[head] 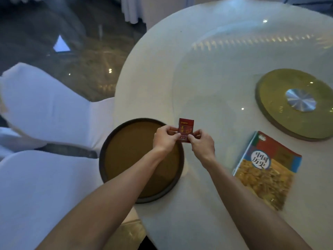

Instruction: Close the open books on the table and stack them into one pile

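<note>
I see my left hand (164,139) and right hand (202,147) meeting above the round white table (207,73), both pinching one small dark red booklet (186,130). It looks like thin, glossy card, rectangular, with gold characters on its face; I cannot tell whether it is folded shut or open. My left fingers (175,136) are curled tight onto its lower left edge, and my right thumb and fingers press its lower right corner, so both hands are closed on it and hold it up off the table.

One closed book (266,170) lies flat on the table to my right, well apart from the booklet. Its cover is shiny paper, printed in red, blue and a mottled yellow, with a white round label bearing dark characters.

Under my left forearm sits one round tray (126,159), brown inside with a dark raised rim. Farther right is one flat olive-green disc (281,109) with a brushed metal hub at its centre. Beside the table I count two chairs (45,112) in smooth white fabric covers.
</note>
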`<state>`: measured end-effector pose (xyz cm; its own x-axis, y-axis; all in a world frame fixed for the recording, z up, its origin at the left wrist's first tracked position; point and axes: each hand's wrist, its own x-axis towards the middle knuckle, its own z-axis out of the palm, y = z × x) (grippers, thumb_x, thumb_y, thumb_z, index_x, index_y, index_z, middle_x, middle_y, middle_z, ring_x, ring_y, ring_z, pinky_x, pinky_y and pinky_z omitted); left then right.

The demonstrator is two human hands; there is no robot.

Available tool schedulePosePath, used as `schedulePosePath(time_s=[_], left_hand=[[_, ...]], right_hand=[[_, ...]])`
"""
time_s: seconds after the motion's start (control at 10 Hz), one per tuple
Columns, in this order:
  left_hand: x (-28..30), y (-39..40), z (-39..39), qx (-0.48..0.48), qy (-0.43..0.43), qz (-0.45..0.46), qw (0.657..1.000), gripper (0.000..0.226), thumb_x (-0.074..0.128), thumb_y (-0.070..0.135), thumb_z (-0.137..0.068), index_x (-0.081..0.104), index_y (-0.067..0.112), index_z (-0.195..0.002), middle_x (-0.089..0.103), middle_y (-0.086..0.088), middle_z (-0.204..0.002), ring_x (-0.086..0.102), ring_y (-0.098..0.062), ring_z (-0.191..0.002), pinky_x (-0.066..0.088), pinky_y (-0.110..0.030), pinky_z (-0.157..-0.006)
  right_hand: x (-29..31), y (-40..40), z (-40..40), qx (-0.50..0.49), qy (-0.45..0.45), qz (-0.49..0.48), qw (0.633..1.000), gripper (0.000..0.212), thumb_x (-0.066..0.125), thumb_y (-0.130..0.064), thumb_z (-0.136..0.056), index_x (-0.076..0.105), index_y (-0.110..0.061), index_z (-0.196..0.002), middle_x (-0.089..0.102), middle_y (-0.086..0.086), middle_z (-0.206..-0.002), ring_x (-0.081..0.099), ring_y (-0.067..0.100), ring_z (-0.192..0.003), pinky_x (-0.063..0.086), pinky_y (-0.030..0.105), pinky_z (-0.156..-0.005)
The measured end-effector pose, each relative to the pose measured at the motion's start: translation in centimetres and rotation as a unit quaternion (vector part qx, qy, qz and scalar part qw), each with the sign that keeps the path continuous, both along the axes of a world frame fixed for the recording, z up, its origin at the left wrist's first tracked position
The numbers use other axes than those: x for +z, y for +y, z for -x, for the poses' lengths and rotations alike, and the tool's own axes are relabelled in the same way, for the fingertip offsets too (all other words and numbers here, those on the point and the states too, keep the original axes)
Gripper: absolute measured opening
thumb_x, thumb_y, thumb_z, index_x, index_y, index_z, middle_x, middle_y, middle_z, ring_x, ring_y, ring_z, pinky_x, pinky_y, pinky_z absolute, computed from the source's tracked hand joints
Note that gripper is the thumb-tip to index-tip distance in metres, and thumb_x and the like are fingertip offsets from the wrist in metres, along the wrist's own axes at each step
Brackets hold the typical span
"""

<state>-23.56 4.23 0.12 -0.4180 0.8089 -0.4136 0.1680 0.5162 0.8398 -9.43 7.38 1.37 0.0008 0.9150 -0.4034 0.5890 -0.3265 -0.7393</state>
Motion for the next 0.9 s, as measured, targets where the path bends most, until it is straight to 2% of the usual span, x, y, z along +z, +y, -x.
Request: schedulePosePath(time_s=[0.1,0.3,0.5,0.6,0.8,0.9], left_hand=[[-1.9,-2.9,3.0,0.028,0.019,0.022,0.999,0.015,0.081,0.026,-0.079,0.070,0.035,-0.082,0.074,0.015,-0.079,0.070,-0.003,-0.078,0.052,-0.020,-0.068],[-4.9,-7.3,5.0,0.051,0.031,0.081,0.995,0.015,0.081,0.022,-0.080,0.076,0.024,-0.094,0.074,0.012,-0.087,0.069,-0.004,-0.083,0.046,-0.012,-0.064],[-6.5,-9.3,5.3,0.031,0.038,0.119,0.992,0.018,0.080,0.020,-0.082,0.076,0.021,-0.100,0.076,0.006,-0.097,0.070,-0.008,-0.089,0.056,-0.024,-0.075],[-6.9,-9.8,5.0,0.018,0.041,0.129,0.991,0.020,0.078,0.019,-0.084,0.074,0.021,-0.104,0.075,0.004,-0.101,0.069,-0.009,-0.091,0.054,-0.021,-0.071],[-6.8,-9.3,4.8,-0.006,0.052,0.144,0.988,0.028,0.076,0.023,-0.086,0.067,0.019,-0.113,0.070,0.000,-0.108,0.066,-0.014,-0.095,0.057,-0.030,-0.076],[-5.2,-8.4,4.0,-0.033,0.132,0.132,0.982,0.039,0.074,0.031,-0.086,0.061,0.018,-0.120,0.063,-0.001,-0.113,0.064,-0.016,-0.097,0.052,-0.027,-0.074]], right_hand=[[-2.1,-1.6,3.0,0.043,-0.010,0.040,0.998,0.019,0.071,-0.030,-0.091,0.070,-0.012,-0.097,0.076,0.010,-0.096,0.074,0.032,-0.091,0.060,0.055,-0.086],[-5.0,-4.7,5.2,0.092,-0.046,0.082,0.991,0.014,0.071,-0.033,-0.090,0.066,-0.019,-0.090,0.075,0.006,-0.092,0.074,0.029,-0.088,0.062,0.053,-0.082],[-6.7,-6.9,5.4,0.107,-0.079,0.113,0.985,0.011,0.071,-0.032,-0.092,0.066,-0.022,-0.090,0.075,0.004,-0.092,0.075,0.027,-0.087,0.063,0.052,-0.083],[-7.0,-7.3,5.1,0.108,-0.078,0.123,0.984,0.010,0.070,-0.029,-0.093,0.069,-0.019,-0.097,0.075,0.006,-0.096,0.074,0.026,-0.091,0.063,0.051,-0.085],[-7.0,-7.2,4.3,0.118,-0.042,0.165,0.978,0.029,0.070,-0.029,-0.094,0.070,-0.015,-0.120,0.074,0.007,-0.113,0.071,0.025,-0.106,0.060,0.049,-0.094],[-5.4,-6.7,2.8,0.111,-0.066,0.136,0.982,0.038,0.065,-0.037,-0.095,0.069,-0.016,-0.127,0.074,0.004,-0.120,0.070,0.022,-0.110,0.059,0.041,-0.095]])
